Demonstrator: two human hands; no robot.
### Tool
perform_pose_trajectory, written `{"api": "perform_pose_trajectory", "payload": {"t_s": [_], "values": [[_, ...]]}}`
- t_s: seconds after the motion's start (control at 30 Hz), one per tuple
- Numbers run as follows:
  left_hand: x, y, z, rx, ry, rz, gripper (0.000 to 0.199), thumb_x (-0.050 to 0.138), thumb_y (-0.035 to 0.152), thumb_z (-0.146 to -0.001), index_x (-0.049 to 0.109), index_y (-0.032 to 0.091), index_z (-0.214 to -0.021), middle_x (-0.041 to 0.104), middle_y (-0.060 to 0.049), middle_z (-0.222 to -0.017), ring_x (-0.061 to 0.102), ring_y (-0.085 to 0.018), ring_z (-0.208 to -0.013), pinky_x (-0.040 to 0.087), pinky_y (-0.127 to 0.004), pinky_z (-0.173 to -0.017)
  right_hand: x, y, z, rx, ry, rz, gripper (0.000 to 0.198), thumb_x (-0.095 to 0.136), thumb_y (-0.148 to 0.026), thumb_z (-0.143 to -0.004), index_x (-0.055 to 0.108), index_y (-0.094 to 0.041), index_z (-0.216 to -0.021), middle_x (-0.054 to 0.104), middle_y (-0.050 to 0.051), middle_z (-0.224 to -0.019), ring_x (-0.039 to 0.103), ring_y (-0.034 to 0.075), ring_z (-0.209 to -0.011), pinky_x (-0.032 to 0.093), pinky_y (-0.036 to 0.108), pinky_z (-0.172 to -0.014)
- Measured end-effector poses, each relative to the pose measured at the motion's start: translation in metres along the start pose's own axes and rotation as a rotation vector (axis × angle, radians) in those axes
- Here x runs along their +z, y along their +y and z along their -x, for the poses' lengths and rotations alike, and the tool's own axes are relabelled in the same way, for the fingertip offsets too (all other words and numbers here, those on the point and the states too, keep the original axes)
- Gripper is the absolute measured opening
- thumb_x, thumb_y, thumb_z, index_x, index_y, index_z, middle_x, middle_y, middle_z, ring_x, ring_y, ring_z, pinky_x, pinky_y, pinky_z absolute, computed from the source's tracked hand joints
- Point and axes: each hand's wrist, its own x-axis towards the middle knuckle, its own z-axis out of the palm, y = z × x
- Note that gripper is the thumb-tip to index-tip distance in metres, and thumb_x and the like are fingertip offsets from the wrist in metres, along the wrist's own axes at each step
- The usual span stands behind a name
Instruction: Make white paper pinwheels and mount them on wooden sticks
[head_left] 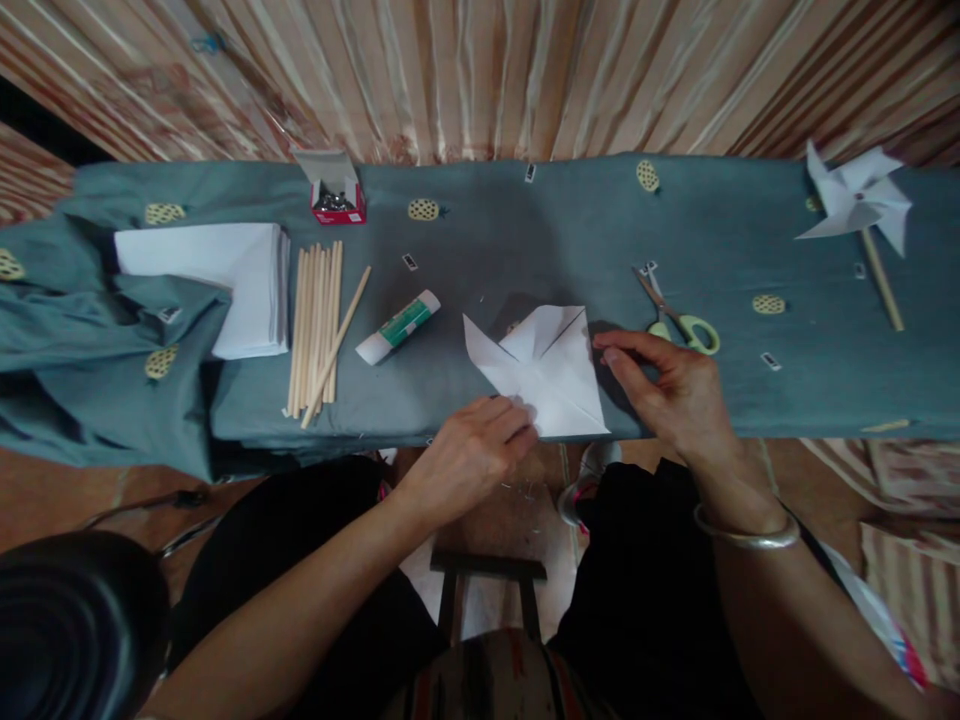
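Observation:
A white paper sheet (551, 385), cut in from its corners like a pinwheel, lies at the table's front edge. Its upper-left point stands up off the cloth. My left hand (484, 440) has its fingers curled closed on the lower-left part of the paper. Just beyond the right edge hovers my right hand (667, 385), thumb and forefinger tips brought together; whether anything small is between them cannot be made out. Green-handled scissors (682, 320) lie partly open, close behind my right hand. A glue stick (399, 326) rests to the left of the paper.
Several wooden sticks (315, 325) lie beside a stack of folded white paper (251, 300). An open red box (337, 205) of small metal pieces stands behind them. At the far right lies a pinwheel (860, 197) on a stick. The table has a green cloth (525, 240).

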Motion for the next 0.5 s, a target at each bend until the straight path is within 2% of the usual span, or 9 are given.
{"api": "perform_pose_trajectory", "payload": {"t_s": [0.17,0.3,0.4,0.5], "values": [[-0.007,-0.017,0.004,-0.059,0.053,-0.033,0.018,0.047,0.014,-0.096,0.065,0.012,-0.100,0.070,-0.008,-0.104,0.060,-0.019,-0.094,0.048,-0.032,-0.080,-0.001,-0.004,0.000,-0.027,-0.032,-0.027,0.025,0.054,-0.027,-0.089,0.071,-0.028,-0.107,0.073,0.005,-0.111,0.069,0.026,-0.102,0.053,0.046,-0.094],[-0.006,-0.031,0.010,-0.120,0.090,-0.089,0.016,0.050,0.015,-0.095,0.065,0.014,-0.097,0.071,-0.007,-0.104,0.060,-0.021,-0.095,0.046,-0.035,-0.079,0.002,-0.008,0.003,-0.151,-0.112,-0.058,0.033,0.054,-0.022,-0.088,0.067,-0.027,-0.118,0.067,0.006,-0.125,0.060,0.026,-0.120,0.046,0.049,-0.106],[-0.004,-0.034,0.013,-0.143,0.100,-0.118,0.015,0.051,0.016,-0.094,0.066,0.014,-0.097,0.071,-0.006,-0.105,0.059,-0.021,-0.096,0.044,-0.037,-0.084,0.008,-0.012,0.007,-0.211,-0.192,-0.046,0.038,0.053,-0.019,-0.088,0.064,-0.027,-0.123,0.060,0.007,-0.136,0.054,0.026,-0.128,0.043,0.050,-0.109],[-0.002,-0.031,0.011,-0.151,0.099,-0.135,0.017,0.050,0.016,-0.095,0.065,0.015,-0.103,0.071,-0.005,-0.107,0.059,-0.021,-0.098,0.041,-0.039,-0.090,0.015,-0.017,0.012,-0.257,-0.243,-0.024,0.037,0.050,-0.017,-0.088,0.065,-0.025,-0.121,0.058,0.009,-0.138,0.054,0.026,-0.128,0.043,0.051,-0.108]]}}
